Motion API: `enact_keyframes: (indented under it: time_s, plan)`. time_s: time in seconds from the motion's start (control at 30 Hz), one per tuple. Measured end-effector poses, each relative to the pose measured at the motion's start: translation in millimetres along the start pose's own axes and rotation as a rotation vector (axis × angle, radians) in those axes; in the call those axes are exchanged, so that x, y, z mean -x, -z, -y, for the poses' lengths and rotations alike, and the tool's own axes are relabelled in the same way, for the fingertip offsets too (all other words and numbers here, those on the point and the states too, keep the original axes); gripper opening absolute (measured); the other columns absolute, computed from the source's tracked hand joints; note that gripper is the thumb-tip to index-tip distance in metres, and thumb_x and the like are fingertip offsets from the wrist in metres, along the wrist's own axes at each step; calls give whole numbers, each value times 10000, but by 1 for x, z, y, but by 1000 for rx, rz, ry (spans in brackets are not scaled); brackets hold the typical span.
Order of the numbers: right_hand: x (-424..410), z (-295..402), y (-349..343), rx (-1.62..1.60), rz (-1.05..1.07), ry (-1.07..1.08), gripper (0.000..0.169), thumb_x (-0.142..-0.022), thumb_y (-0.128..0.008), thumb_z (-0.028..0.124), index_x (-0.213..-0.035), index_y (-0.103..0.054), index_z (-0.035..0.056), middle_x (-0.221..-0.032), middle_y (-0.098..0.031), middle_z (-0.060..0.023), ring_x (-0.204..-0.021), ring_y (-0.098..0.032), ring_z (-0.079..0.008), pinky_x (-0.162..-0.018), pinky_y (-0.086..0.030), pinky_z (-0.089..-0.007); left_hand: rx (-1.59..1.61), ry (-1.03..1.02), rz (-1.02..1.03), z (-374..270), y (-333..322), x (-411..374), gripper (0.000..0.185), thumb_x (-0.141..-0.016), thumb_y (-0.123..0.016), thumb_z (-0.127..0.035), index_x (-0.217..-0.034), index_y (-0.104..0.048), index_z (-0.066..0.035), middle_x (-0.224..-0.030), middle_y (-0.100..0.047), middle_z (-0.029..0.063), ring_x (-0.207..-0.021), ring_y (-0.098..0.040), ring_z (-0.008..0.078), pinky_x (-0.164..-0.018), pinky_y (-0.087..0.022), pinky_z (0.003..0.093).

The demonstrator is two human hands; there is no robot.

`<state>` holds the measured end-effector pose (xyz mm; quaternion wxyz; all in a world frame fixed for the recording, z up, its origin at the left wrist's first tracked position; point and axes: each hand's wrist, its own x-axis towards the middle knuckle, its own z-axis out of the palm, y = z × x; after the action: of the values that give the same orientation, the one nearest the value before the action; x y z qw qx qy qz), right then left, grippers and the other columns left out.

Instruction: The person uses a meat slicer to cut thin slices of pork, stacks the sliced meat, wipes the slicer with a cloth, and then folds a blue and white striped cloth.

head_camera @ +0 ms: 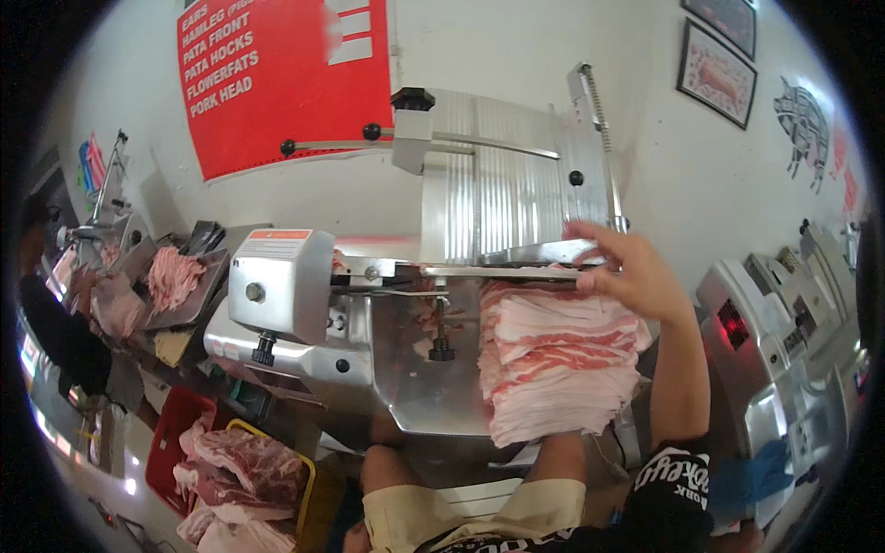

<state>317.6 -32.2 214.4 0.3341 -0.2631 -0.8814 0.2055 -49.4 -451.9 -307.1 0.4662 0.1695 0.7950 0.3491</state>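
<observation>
My right hand (612,266) reaches in from the right, its fingers apart, at the right end of the blade edge (511,272) of a steel meat slicer (280,283). Nothing shows clearly in its grasp. Right below the fingers lies a thick stack of sliced pork belly (563,359) on the slicer's steel base (429,394). Behind the blade stands the ribbed metal carriage plate (449,200), with a clamp arm (413,138) across it. At the bottom edge, a bit of skin beside my shorts may be my left hand (356,538); its fingers are hidden.
Raw pork pieces (242,470) fill a red crate (166,435) and a yellow crate (309,491) on the lower left. Another person (62,332) is at the far left, near a tray of sliced meat (173,280). More steel machines (747,325) stand on the right.
</observation>
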Motion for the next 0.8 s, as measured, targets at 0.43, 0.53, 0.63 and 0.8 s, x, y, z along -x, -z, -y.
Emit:
enact_keyframes:
  time_s: [0.43,0.53,0.63,0.8]
  plan:
    - [-319,70,-40,245,202,-89,593,-866,-651,544,-1216,-643,65,-1109,-669,-144,-1003,-642,-290,-855,-512,-377,-288,-191,319,-271,93,89,473,-972,-604,-374,-1292,-618,-26,-1228,-673,126,-1142,-620,239,-1007,-461,380]
    - [-351,84,-65,523,427,-285,483,-841,-683,445,-1187,-679,108,-1125,-673,-128,-1013,-646,-291,-852,-515,-402,-279,-258,412,-283,87,93,460,-969,-609,-356,-1293,-619,-29,-1248,-665,121,-1160,-610,239,-1021,-449,373]
    - [-391,86,-88,1018,546,-276,364,-830,-676,323,-1126,-715,115,-1122,-684,-114,-984,-657,-282,-850,-519,-422,-322,-308,408,-289,84,100,474,-955,-625,-350,-1291,-613,-15,-1248,-662,127,-1147,-615,235,-1017,-451,373]
    - [-393,85,-80,989,606,-254,266,-825,-696,287,-1032,-743,126,-995,-697,-108,-917,-660,-252,-789,-525,-398,-93,-178,369,-300,89,153,524,-955,-609,-314,-1329,-545,46,-1265,-627,161,-1201,-569,261,-1006,-427,328]
